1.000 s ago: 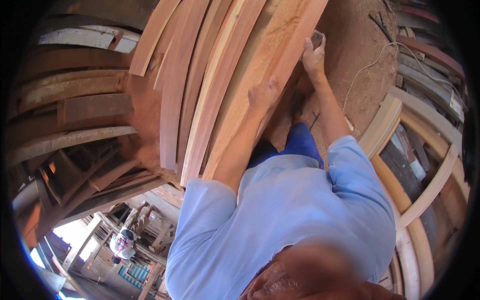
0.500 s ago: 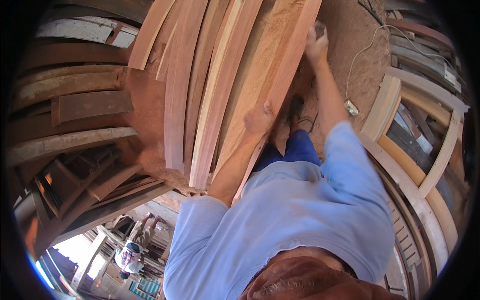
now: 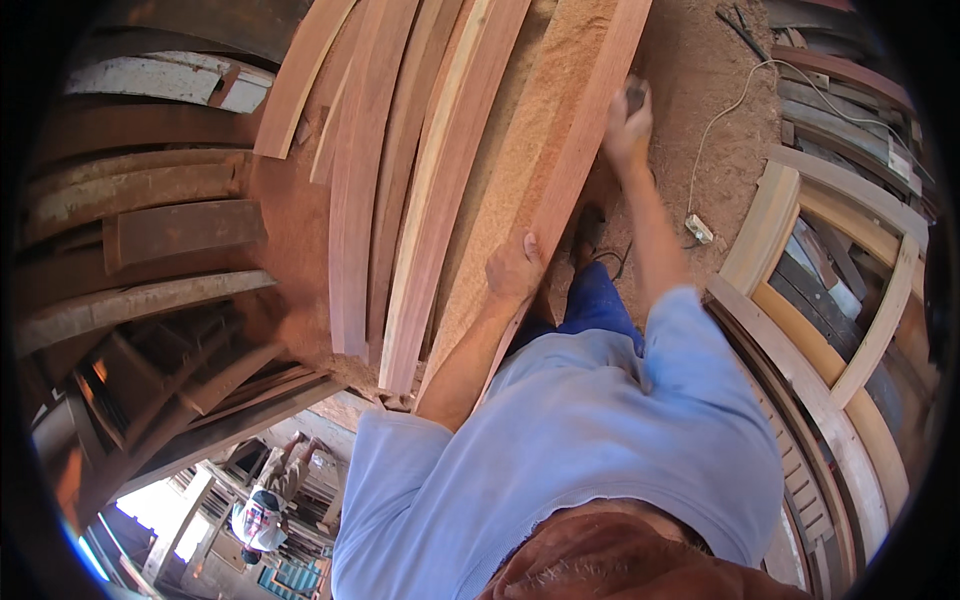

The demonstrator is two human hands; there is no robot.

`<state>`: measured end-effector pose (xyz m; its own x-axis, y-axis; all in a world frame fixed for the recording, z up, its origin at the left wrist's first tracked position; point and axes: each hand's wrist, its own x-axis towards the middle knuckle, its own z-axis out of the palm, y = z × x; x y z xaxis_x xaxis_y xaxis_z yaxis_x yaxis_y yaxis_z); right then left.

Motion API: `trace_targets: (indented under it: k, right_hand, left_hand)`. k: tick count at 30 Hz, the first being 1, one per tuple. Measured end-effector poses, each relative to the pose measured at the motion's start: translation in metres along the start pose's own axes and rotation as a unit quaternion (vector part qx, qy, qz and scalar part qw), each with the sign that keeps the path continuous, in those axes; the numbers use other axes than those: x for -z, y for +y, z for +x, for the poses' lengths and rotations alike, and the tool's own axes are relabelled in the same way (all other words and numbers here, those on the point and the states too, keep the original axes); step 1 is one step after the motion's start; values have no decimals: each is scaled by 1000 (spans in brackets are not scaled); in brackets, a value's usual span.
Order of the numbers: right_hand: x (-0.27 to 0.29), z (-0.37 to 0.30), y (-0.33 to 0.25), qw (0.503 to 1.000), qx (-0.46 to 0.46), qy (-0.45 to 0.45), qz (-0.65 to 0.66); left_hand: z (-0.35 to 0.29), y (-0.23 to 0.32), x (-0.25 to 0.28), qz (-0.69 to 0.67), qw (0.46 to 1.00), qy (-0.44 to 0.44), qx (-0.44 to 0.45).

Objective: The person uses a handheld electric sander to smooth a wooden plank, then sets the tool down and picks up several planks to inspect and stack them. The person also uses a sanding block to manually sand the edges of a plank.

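A long reddish wooden plank [image 3: 597, 125] runs away from me along the right side of a row of boards. My left hand [image 3: 512, 270] grips its near part, with the thumb bent over the edge. Farther along, my right hand [image 3: 626, 135] is closed on a small dark block-like tool [image 3: 635, 96], beside the plank's right edge. The fingers cover most of that tool, and whether it touches the wood is hard to tell. Left of the plank, a board surface [image 3: 520, 170] is thick with tan sawdust.
Several loose planks [image 3: 440, 190] lie to the left. Stacked old timbers [image 3: 180, 230] fill the far left. A pale cable [image 3: 715, 118] with a white socket block [image 3: 699, 229] lies on the sawdust-strewn floor at right, near a wooden frame [image 3: 770, 225]. Another person [image 3: 262, 515] is at lower left.
My right hand, with the dark tool, has moved back toward me along the plank's edge. My left hand keeps its grip on the plank. The whole view has shifted slightly.
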<state>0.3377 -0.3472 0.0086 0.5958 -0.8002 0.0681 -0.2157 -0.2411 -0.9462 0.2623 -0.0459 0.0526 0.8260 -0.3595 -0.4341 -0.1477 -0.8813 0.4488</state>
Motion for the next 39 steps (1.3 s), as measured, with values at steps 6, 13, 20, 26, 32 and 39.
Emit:
trace_targets:
  k: [6, 13, 20, 26, 32, 39]
  right_hand:
    - [5, 151, 41, 993, -84, 12, -80]
    - [5, 146, 33, 996, 54, -52, 57]
    - [8, 142, 24, 997, -56, -7, -49]
    - [8, 134, 15, 992, -99, -7, -79]
    - [9, 161, 21, 994, -90, 10, -66]
    - [10, 119, 29, 993, -68, -84, 45]
  left_hand:
    - [1, -2, 1, -35, 999, -16, 6]
    - [-114, -170, -16, -15, 973, -51, 226]
    - [-257, -233, -29, -250, 837, -52, 484]
    - [-229, -156, 24, -222, 804, -33, 550]
    - [-227, -175, 13, -229, 825, -44, 515]
    - [-171, -183, -18, -173, 940, -76, 284]
